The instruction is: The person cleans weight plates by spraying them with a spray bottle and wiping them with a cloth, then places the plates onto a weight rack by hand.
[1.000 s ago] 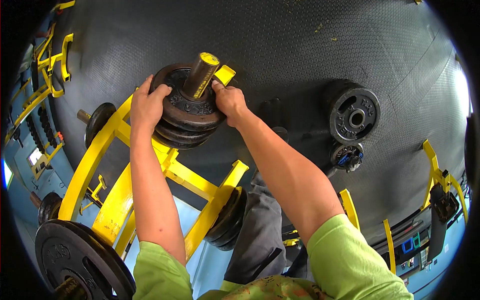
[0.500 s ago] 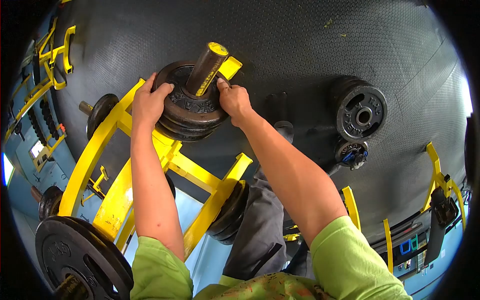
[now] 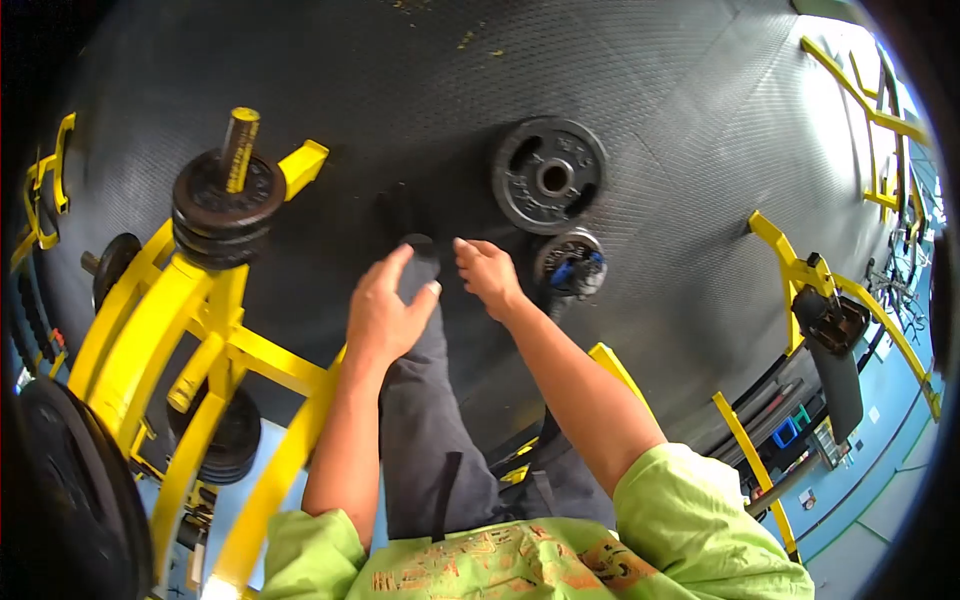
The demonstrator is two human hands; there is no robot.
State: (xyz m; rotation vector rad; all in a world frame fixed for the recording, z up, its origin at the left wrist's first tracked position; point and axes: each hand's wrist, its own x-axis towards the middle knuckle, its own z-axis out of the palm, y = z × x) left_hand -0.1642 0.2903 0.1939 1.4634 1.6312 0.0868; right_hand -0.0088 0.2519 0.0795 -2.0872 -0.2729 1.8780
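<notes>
Both of my hands are empty in front of my body. My left hand (image 3: pixel 385 310) has its thumb and fingers apart, above my dark trouser leg (image 3: pixel 425 400). Just right of it, my right hand (image 3: pixel 487 275) has slightly bent fingers, with the thumb side facing my left hand. Black weight plates (image 3: pixel 228 205) sit stacked on an upright peg (image 3: pixel 240 150) with yellow paint at its top, left of my hands. A large black weight plate (image 3: pixel 550 175) lies on the floor ahead of my right hand. Beside it is a smaller plate (image 3: pixel 570 262) with blue and dark gloves (image 3: pixel 582 272) on it.
A yellow weight rack (image 3: pixel 140 330) fills the left side, with big plates (image 3: pixel 75 490) low at its near end and more plates (image 3: pixel 232 435) beneath. Black textured rubber flooring (image 3: pixel 660 250) stretches ahead. More yellow gym equipment (image 3: pixel 790 260) stands at right.
My hands have let go of the plate on the peg and moved right, away from the rack. My view has turned right, so the floor plates now appear nearer the middle.
</notes>
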